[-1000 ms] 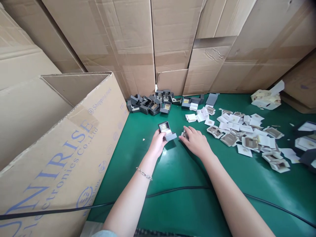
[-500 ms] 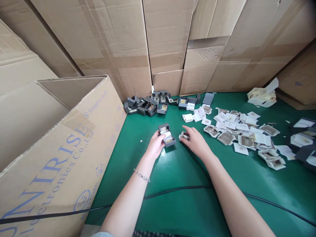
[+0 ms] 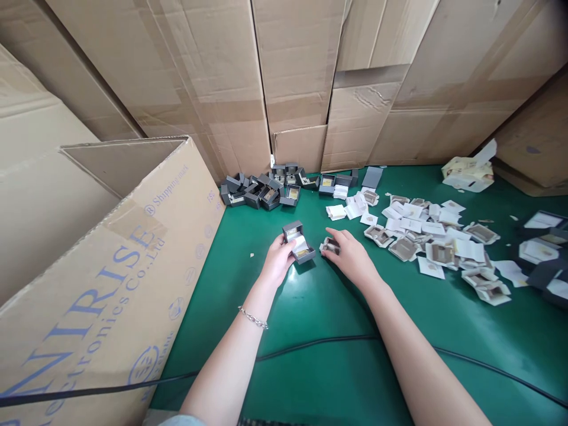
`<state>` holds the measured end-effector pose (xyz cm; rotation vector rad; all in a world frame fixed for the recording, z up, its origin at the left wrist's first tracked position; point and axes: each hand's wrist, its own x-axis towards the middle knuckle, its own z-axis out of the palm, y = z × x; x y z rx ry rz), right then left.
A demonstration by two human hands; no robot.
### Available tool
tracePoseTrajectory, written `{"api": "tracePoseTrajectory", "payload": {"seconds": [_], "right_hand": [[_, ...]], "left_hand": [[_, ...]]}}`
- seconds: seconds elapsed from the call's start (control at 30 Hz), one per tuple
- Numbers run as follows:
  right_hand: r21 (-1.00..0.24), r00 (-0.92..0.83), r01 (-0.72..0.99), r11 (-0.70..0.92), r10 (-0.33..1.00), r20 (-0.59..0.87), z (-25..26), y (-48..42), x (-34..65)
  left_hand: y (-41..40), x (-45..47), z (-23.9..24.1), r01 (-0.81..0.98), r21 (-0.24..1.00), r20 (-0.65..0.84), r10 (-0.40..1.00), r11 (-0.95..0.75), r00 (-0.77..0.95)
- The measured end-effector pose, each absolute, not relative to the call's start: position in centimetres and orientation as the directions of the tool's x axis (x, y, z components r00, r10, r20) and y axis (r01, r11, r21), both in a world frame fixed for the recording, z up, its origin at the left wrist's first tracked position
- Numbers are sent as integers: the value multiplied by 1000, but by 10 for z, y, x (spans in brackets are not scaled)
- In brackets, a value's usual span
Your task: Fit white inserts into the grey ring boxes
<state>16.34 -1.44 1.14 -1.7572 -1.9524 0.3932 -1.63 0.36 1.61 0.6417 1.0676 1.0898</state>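
My left hand [image 3: 277, 261] grips a small dark grey hinged gift box [image 3: 304, 256], its lid raised, just above the green table. A white flap and a yellowish patch show inside the box. To its right, my right hand [image 3: 350, 253] holds a small box insert [image 3: 329, 245], with pale edges and a greyish hollow, between thumb and fingers. Part of the insert is hidden by the hand. A small gap separates the insert from the gift box.
Several dark grey boxes [image 3: 270, 190] lie piled at the back against cardboard. Loose white inserts and cards [image 3: 410, 225] spread across the right. A large carton [image 3: 177, 236] stands at the left. A black cable [image 3: 310, 341] crosses in front, under my right forearm. A tissue pack [image 3: 468, 175] sits at back right.
The whole view has shifted slightly. Both hands keep their holds on the gift box and the insert, with almost no movement.
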Motion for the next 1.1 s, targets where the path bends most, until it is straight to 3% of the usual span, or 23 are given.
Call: {"api": "tracePoseTrajectory", "payload": {"seconds": [0.1, 0.17, 0.23, 0.37, 0.5, 0.7, 0.83, 0.97, 1.1], "right_hand": [[-506, -59, 852, 133, 985, 160, 12, -16, 162], [-501, -79, 853, 144, 986, 149, 12, -17, 160], [-481, -97, 865, 143, 988, 119, 12, -18, 159], [-381, -115, 914, 142, 989, 93, 14, -18, 158], [-284, -124, 939, 194, 962, 244, 19, -17, 162], [-607, 142, 783, 137, 910, 389, 24, -20, 158], [-657, 241, 726, 204, 820, 520, 23, -26, 142], [-541, 101, 759, 361, 756, 647, 20, -32, 129], [-434, -27, 798, 418, 744, 667, 19, -38, 121]], "left_hand": [[4, -22, 12, -132, 966, -233, 970, 223, -72], [3, -25, 9, 65, 988, -127, 981, 137, -149], [2, -27, 5, 148, 985, -62, 985, 87, -162], [1, -25, 1, 130, 991, -2, 988, 22, -152], [-1, -23, 5, 123, 992, -15, 994, 29, -106], [-13, -18, 18, 227, 967, 152, 977, -116, -148], [-19, -17, 27, 290, 913, 349, 918, -287, -189], [-21, -19, 31, 136, 949, 303, 941, -284, -150], [-20, -18, 32, -67, 988, 141, 990, -141, 2]]}}
